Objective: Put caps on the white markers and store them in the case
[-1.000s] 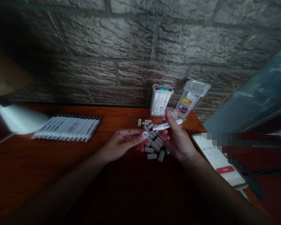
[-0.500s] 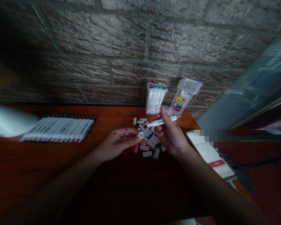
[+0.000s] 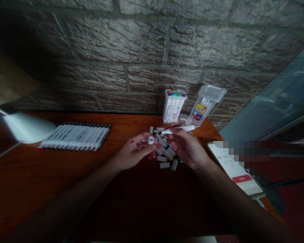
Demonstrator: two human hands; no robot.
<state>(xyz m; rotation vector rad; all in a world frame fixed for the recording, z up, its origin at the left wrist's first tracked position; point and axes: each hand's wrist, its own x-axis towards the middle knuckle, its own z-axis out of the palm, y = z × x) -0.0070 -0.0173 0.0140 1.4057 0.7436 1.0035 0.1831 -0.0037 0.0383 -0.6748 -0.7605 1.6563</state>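
Between the thumb and fingers of my left hand (image 3: pixel 133 152) is a small white marker cap (image 3: pixel 151 140), its hollow end turned up toward me. My right hand (image 3: pixel 188 148) grips a white marker (image 3: pixel 179 129) lengthwise, its dark tip pointing left toward the cap. Cap and marker are apart. Below and between both hands lies a pile of loose white marker caps (image 3: pixel 164 165), some with yellow or green ends; my fingers hide part of it.
A row of markers (image 3: pixel 76 136) lies on the wooden table (image 3: pixel 27 182) at left, beside a white lampshade (image 3: pixel 27 126). Near the wall stand a clear case of markers (image 3: pixel 171 108) and a clear plastic case (image 3: pixel 205 104). A phone (image 3: pixel 236 172) rests at the right edge.
My left hand has turned the cap so its opening faces more upward. The right hand's fingers have shifted around the marker. The whole view has moved slightly, so things appear farther right.
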